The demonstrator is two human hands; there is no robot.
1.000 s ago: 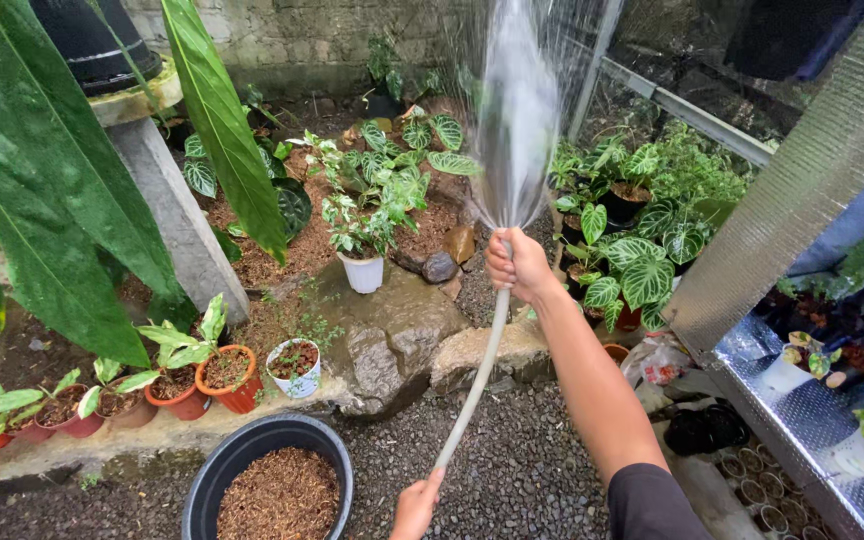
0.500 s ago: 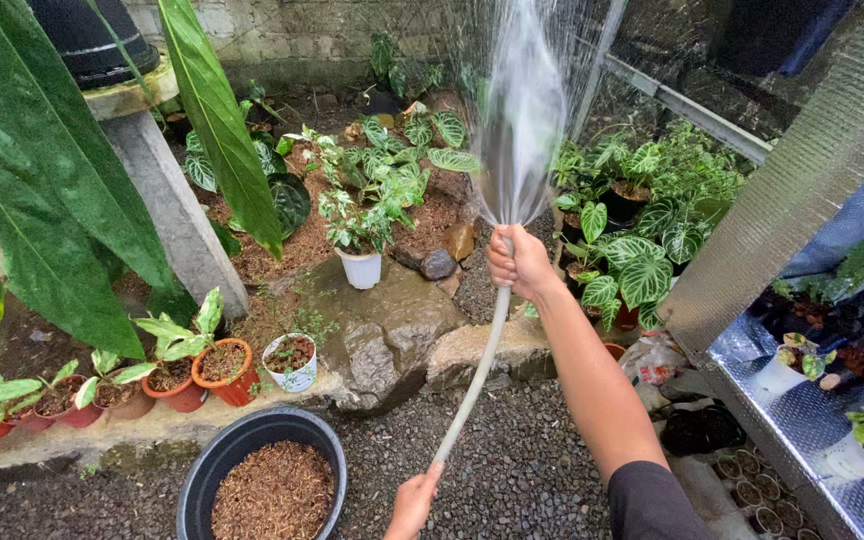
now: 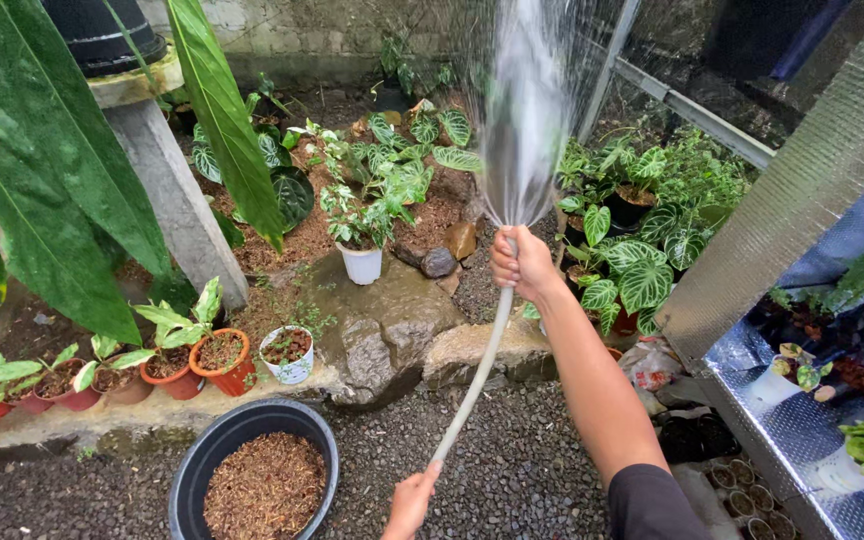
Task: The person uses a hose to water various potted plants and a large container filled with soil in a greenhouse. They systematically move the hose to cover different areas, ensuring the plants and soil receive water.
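While your right hand (image 3: 522, 265) grips the wet, bendy hose (image 3: 472, 375) near its tip, your left hand (image 3: 410, 503) pinches it lower.

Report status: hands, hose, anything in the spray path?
Right hand gripping hose end, water fanning up and forward. Left hand on hose lower down. Spray over potted plants; black tub of mulch sits near the left hand, off the line.

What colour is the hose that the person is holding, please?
The hose is pale off-white, seen in the head view between the right hand and left hand.
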